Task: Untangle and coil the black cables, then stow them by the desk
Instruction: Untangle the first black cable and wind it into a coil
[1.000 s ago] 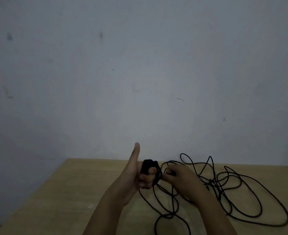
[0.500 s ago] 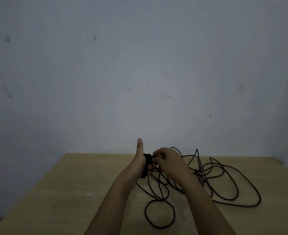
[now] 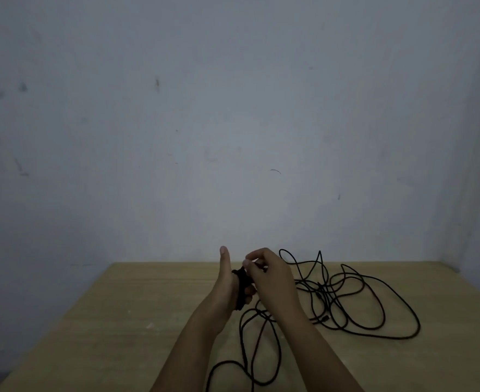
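The desk carries the loose black cable, spread right of your hands. Your left hand, thumb raised, serves as spool, fingers curled through the coil. Your right hand pinches the feeding strand.

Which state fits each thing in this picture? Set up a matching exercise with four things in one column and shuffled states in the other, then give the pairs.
Things:
1. left hand
2. right hand
3. loose black cable
4. wooden desk

States:
A. sprawls in loops on the desk
B. pinches a strand beside the coil
C. bears the cable
D. thumb up, wound coil round its fingers

Pairs: 1-D, 2-B, 3-A, 4-C
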